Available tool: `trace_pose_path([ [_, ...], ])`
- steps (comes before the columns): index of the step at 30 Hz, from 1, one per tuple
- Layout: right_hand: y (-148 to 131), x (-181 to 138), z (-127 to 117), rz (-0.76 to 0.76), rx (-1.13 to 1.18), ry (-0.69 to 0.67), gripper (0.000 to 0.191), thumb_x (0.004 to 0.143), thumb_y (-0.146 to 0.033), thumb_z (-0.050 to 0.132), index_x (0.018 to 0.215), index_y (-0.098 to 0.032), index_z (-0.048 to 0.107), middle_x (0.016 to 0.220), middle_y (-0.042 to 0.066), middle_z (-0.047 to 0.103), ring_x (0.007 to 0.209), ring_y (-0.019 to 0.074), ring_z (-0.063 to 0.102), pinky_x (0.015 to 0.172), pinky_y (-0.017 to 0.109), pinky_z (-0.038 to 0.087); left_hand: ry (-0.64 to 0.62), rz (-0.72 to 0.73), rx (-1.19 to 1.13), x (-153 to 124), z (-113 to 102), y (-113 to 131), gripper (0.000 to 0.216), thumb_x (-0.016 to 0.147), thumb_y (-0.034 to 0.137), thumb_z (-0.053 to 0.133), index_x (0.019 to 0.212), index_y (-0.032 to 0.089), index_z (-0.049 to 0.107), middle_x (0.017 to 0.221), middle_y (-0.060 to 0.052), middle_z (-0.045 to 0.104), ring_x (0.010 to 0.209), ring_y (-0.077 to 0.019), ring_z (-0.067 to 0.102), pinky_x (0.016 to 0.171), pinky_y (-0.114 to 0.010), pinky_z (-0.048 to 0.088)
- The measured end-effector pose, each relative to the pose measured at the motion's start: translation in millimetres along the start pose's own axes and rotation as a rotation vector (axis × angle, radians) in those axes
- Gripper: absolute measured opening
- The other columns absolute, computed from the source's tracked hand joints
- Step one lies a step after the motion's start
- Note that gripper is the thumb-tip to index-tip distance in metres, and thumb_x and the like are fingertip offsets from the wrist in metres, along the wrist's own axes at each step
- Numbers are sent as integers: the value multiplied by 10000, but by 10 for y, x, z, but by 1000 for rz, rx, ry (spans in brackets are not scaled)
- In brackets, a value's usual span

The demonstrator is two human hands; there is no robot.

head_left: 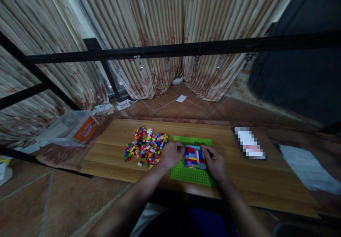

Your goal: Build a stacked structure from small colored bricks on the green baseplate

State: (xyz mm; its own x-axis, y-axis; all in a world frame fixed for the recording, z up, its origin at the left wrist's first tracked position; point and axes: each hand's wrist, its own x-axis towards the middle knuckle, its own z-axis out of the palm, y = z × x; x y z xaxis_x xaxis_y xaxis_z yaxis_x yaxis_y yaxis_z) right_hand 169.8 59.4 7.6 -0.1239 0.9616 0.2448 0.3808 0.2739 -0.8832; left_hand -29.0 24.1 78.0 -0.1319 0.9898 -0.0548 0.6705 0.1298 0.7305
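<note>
A flat, multicoloured block of toy building bricks (195,157) sits on a green studded baseplate (183,176) on the wooden table. My left hand (172,154) is at the block's left edge, fingers drawn together by its upper left corner; what they hold, if anything, is too small to make out. Along the right side, my right hand (216,163) has its fingers bent around the block's upper right edge. Close to my left hand, a loose pile of small bricks (149,146) in many colours spreads over the table.
A phone-like object (249,143), blurred out, lies on the table's right part, with a white sheet (306,167) beyond it. Left of the table, a clear plastic box (71,127) with an orange label stands on the floor. Behind are curtains (149,24) and a black metal rail (173,49).
</note>
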Motion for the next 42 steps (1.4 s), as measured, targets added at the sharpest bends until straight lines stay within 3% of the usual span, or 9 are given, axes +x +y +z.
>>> trace_pose_path([
  [9,-14,8,-6,-9,6,-4,401,893,-515,488,1007,-210,722,1020,84,723,937,239,661,870,382,502,-59,-96,-168,136,150,-61,229,835,295,556,690,178,690,567,5,655,564,-131,634,523,-210,436],
  [23,8,11,-1,-11,10,-4,394,888,-512,491,984,-205,718,1023,85,720,937,239,659,867,387,505,-29,-296,-537,139,318,-110,184,812,305,652,723,145,634,528,41,577,443,-75,545,421,-175,391],
  [29,0,5,-6,-1,12,-9,389,891,-509,496,993,-203,714,1010,79,716,919,231,657,861,376,501,-38,-332,-661,114,323,-131,284,819,392,659,698,144,593,526,40,555,442,-62,526,423,-166,395],
  [35,2,6,-3,-7,16,-2,377,895,-495,503,984,-196,714,1016,86,714,929,230,655,851,361,499,-50,-333,-690,114,323,-167,371,868,490,564,725,149,584,545,30,558,453,-67,535,445,-178,424],
  [42,16,3,-2,-8,17,-2,366,892,-488,508,985,-201,716,1023,81,719,937,234,656,858,369,497,-62,-276,-564,130,333,-179,274,775,409,684,736,145,625,541,36,570,459,-73,525,447,-183,405],
])
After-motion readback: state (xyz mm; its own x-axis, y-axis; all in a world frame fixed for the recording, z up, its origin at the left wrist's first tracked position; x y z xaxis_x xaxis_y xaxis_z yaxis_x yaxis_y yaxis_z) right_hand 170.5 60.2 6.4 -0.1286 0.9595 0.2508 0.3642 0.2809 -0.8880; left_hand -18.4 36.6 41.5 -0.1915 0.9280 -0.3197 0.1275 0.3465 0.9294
